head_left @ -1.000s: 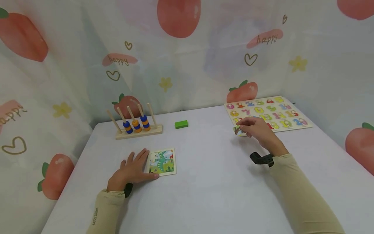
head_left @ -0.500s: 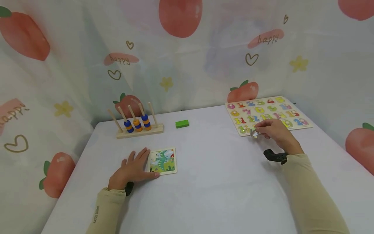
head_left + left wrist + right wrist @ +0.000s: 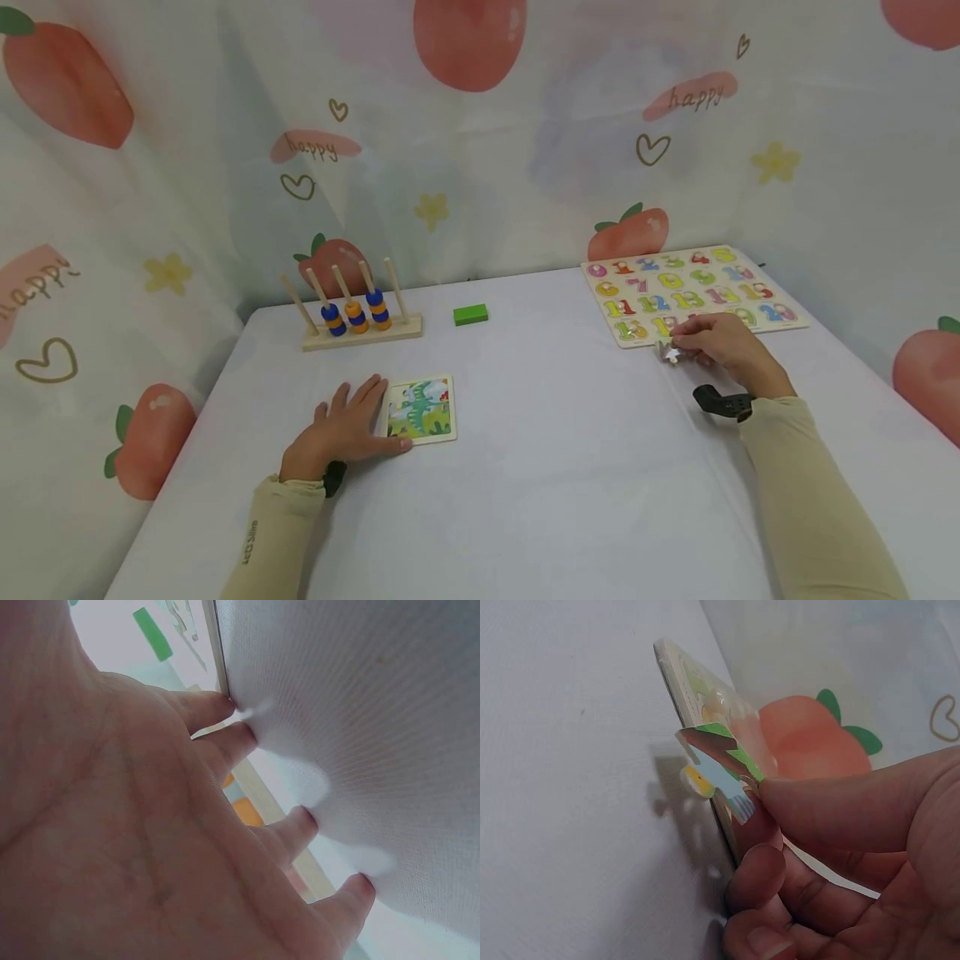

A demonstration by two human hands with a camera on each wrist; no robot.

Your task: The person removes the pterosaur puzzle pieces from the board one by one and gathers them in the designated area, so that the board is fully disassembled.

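My right hand (image 3: pixel 723 350) pinches a small jigsaw puzzle piece (image 3: pixel 718 766) between thumb and forefinger. Green, brown, light blue and yellow show on the piece, which is held by its edge just over the table, at the front edge of the number puzzle board (image 3: pixel 630 343). My left hand (image 3: pixel 341 429) lies spread on the table, its thumb and forefinger at the left side of a square framed jigsaw puzzle (image 3: pixel 422 408) with a green dinosaur picture. In the left wrist view, the palm and fingertips (image 3: pixel 304 817) meet the white cloth.
Behind the left hand stands a wooden peg rack (image 3: pixel 363 333) with blue and orange rings on three pegs. A green block (image 3: pixel 471 314) lies to its right. A printed curtain (image 3: pixel 495 167) hangs along the back and sides of the white table (image 3: pixel 525 500).
My right hand has moved rightward with the puzzle piece, along the front of the number board, and sits a little lower. The left hand has stayed at the dinosaur puzzle.
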